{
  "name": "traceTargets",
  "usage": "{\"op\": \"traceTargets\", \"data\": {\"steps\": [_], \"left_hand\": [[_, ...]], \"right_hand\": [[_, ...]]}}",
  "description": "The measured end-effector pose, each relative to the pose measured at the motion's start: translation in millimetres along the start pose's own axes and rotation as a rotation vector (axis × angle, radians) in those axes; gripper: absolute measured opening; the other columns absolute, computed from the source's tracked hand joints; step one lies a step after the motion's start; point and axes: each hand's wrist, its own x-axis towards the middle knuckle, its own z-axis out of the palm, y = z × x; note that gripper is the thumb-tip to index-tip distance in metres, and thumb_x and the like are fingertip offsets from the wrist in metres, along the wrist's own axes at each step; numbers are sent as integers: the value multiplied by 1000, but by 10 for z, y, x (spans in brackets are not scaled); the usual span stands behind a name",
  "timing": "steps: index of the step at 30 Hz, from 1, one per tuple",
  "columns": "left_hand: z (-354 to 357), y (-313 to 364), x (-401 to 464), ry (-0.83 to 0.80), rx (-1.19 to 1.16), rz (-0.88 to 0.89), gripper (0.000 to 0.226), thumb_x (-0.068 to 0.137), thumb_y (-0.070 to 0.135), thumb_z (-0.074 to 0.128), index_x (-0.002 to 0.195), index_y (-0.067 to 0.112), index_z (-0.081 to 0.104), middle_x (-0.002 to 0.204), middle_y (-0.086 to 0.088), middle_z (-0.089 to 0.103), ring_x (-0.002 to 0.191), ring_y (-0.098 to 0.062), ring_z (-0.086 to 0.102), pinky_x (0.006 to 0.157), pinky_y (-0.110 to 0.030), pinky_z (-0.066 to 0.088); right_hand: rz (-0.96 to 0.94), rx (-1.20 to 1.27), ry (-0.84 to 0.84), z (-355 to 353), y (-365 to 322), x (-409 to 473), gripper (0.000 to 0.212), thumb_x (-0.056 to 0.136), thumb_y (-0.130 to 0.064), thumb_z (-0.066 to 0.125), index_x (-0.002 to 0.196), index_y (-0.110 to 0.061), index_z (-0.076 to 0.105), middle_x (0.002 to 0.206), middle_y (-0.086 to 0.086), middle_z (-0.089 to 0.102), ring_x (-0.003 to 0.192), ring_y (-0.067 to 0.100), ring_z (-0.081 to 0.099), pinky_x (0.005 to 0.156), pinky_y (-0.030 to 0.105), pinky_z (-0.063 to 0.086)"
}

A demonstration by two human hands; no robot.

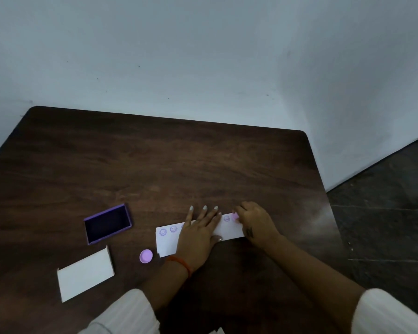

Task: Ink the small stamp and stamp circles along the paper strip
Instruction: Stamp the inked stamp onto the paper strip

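Cream ribbed sleeves (126,309) frame my view. Stamping is under way: my right hand (256,222) pinches the small pink stamp (235,216) down on the white paper strip (165,244), near its right end. My left hand (199,233) lies flat, fingers spread, pinning it. Next I'd judge re-inking at the open purple ink pad (108,224).

Head view, steeply down over table (155,160)

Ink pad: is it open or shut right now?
Open. The ink pad lies uncovered on the table, its dark inking surface showing inside the purple rim. A white lid lies apart, nearer the person.
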Motion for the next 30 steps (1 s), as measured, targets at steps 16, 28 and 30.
{"op": "traceTargets", "data": {"steps": [16,28,30], "left_hand": [[17,5,5,16,-41,-7,58,95,39,39,145,28,11,158,6,10,146,-16,3,111,-37,-19],[-47,16,-6,-19,-8,-5,59,94,41,39,145,27,12,158,5,11,146,-16,4,113,-39,-17],[-68,14,-6,-35,-5,-1,60,94,42,39,145,27,12,158,5,10,146,-16,3,113,-38,-17]], "right_hand": [[-92,-71,-22,34,73,16,41,85,-5,57,125,-9,51,132,12,52,122,25,46,101,33,41],[-35,-38,-75,-71,32,20,34,87,-8,57,121,-9,56,129,11,54,120,24,48,100,32,40],[14,144,-34,-108,47,-6,25,88,-8,57,112,-9,62,122,10,59,114,23,53,97,31,43]]}}
